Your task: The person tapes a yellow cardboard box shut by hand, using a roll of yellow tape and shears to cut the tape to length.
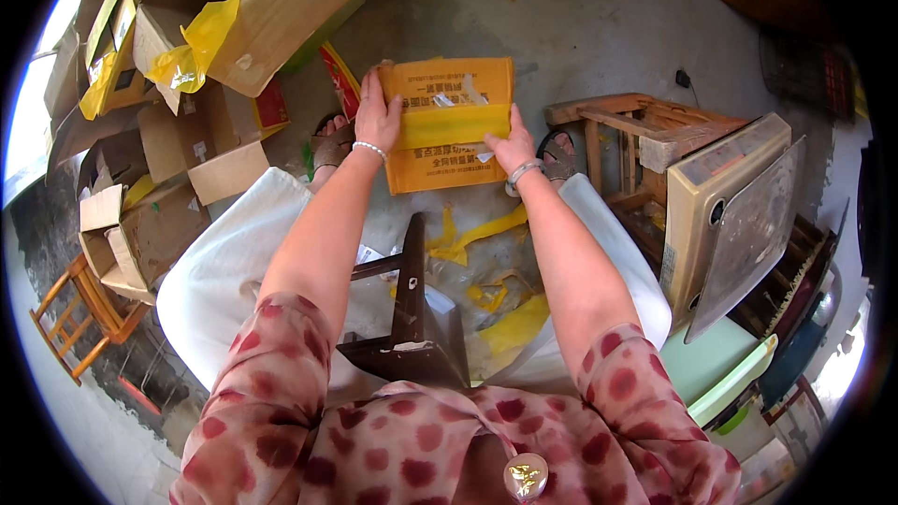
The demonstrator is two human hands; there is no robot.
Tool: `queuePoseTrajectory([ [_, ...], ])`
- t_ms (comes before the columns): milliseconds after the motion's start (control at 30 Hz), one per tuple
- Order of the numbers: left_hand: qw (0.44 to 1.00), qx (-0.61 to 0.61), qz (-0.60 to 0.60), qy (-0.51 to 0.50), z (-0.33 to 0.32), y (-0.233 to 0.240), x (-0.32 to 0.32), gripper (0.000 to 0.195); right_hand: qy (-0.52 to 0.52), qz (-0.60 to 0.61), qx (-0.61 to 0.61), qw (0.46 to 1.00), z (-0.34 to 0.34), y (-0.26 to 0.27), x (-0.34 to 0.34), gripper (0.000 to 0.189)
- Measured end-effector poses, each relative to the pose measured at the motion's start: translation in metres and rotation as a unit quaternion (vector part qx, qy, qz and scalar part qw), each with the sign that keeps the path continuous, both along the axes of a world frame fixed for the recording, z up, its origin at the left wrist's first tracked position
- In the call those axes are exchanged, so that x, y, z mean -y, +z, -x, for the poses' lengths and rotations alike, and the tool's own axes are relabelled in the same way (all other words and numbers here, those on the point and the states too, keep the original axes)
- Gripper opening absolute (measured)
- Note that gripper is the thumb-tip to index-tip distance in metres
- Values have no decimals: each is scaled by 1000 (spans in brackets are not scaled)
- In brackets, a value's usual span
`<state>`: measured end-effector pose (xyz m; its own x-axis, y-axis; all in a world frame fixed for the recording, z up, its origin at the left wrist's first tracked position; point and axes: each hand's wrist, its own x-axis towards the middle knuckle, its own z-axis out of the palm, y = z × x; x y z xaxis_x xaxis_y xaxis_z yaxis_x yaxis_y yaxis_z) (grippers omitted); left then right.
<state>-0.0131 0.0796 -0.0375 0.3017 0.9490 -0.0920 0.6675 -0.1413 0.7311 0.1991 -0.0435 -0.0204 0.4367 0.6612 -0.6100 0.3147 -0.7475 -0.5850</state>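
Note:
Between my two hands is an orange cardboard box [449,175], held out in front of my knees. My left hand [377,112] presses flat along its left side, and my right hand [513,147] grips the right edge with the thumb on the face. A strip of yellow packing tape [456,126] runs across the middle of that face. Printed writing shows above and below the tape, along with whitish torn patches. The underside of the box is hidden.
Several brown cardboard boxes [287,14] are heaped at the left. Yellow tape scraps [484,228] lie on the floor around a dark wooden stool [414,287]. A wooden stool [631,123] and a tan gas stove [722,203] stand at the right. A small wooden chair [88,301] is lower left.

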Motion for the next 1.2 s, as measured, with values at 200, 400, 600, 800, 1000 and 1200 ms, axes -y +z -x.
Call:
queuePoseTrajectory([
  [200, 996, -85, 23, 7, -9, 11, -30, 44, -6, -21, -5, 1000, 2, -3, 0, 85],
  [400, 943, -273, 102, -160, -17, 34, -61, 46, 0, -24, -19, 1000, -1, 1, -2, 86],
  [600, 979, -116, 160, -50, 5, 20, -70, 34, -17, -31, -39, 999, -11, 8, -4, 79],
  [800, 988, -69, -56, 126, 13, 26, -22, 17, -105, -150, 145, 972, -20, -19, 17, 54],
  [1000, 987, 0, 149, -66, -24, 40, 32, 16, -139, -122, -254, 949, 18, 1, -14, 31],
  [1200, 981, 4, 193, -34, -1, 16, 30, 17, -294, -76, -295, 906, -5, 5, 19, 25],
])
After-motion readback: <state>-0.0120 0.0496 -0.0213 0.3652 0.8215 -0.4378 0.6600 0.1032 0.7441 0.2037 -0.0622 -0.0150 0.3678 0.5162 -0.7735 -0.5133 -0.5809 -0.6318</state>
